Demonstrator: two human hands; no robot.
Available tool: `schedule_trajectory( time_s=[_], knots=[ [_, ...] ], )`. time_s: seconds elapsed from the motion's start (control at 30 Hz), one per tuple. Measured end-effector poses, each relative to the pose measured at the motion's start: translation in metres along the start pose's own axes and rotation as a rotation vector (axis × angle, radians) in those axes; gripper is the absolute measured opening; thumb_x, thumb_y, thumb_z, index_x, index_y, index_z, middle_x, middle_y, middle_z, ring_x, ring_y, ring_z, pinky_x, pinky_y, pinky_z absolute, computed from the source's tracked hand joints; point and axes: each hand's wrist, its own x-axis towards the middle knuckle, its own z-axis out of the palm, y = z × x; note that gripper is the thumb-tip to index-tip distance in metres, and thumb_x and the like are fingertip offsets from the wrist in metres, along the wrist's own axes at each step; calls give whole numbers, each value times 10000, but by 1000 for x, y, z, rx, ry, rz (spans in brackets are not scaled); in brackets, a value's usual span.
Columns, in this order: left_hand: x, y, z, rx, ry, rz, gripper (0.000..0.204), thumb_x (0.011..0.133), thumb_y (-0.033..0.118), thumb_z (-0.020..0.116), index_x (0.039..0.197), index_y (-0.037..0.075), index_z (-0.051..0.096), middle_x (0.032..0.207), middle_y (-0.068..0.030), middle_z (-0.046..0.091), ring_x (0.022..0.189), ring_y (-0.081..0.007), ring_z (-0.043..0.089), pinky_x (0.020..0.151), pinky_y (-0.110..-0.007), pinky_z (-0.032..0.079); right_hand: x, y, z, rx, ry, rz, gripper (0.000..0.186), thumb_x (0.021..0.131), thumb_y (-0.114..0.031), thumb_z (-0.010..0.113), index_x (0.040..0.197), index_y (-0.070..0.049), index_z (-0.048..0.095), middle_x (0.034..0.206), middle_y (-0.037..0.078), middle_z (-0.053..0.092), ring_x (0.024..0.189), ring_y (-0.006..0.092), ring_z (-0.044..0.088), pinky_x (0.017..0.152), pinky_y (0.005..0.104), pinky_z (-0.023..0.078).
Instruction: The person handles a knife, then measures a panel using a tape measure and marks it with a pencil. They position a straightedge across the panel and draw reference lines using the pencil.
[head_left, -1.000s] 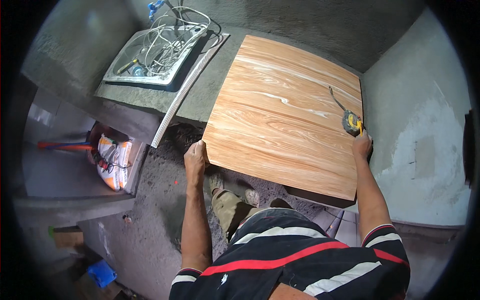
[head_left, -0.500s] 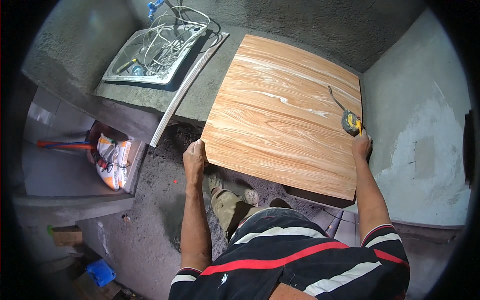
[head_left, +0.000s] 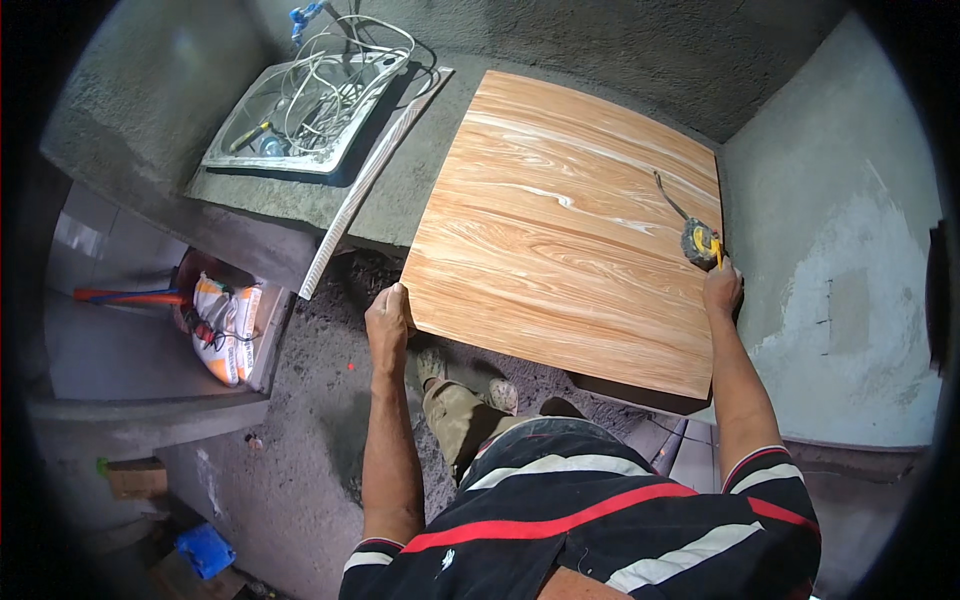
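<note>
A large, square wood-grain panel (head_left: 560, 230), tan with pale swirls, lies tilted in front of me, its far part over a rough concrete counter. My left hand (head_left: 387, 312) is closed on its near left corner, thumb on top and fingers mostly hidden underneath. At the right edge my right hand (head_left: 722, 288) is closed around the panel's side, its fingers partly hidden. Just beyond that hand, a dirty yellow and black tape measure (head_left: 701, 243) sits on the panel, touching or nearly touching the fingers. A short length of its blade sticks out.
Left on the counter (head_left: 390, 215) stands a white basin (head_left: 340, 172) with tangled cables and tools. A pale narrow strip (head_left: 375, 185) lies beside it, overhanging the front edge. A plastered wall (head_left: 830, 250) borders the right side. White and orange bags (head_left: 225, 330) stand at lower left.
Hands, panel and tape measure keep almost the same places. The view has shifted very slightly; both hands keep their hold.
</note>
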Motion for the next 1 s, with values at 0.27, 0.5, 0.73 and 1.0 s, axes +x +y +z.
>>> schedule_trajectory(
  time_s=[0.27,0.5,0.73,1.0],
  knots=[
    [7,-12,-2,-12,23,26,366,1052,326,580,1057,-18,708,700,50,543,550,-36,420,481,-243,330,4,4,12,-32,39,-23,362,950,-149,539,1257,-39,697,1137,230,718,1107,417,648,965,512,512],
    [3,-6,-3,-49,-4,-35,372,1058,315,572,1083,-32,705,705,45,554,544,-37,422,470,-238,323,1,-1,9,-23,37,-39,361,931,-152,561,1242,-31,700,1104,231,721,1090,413,647,949,514,514],
    [-2,2,-3,362,193,358,314,1031,272,608,1121,-12,708,820,-12,629,683,-111,547,608,-279,450,5,6,10,-42,45,-69,368,929,-149,565,1251,-23,691,1139,235,712,1088,417,645,948,515,514],
    [-144,207,37,-467,-1108,405,175,972,137,672,1106,49,742,1150,-133,717,1109,-265,653,950,-408,524,-3,0,10,-6,44,-59,307,980,-170,537,1211,-43,694,1091,239,710,1038,435,659,892,535,528]
  ],
)
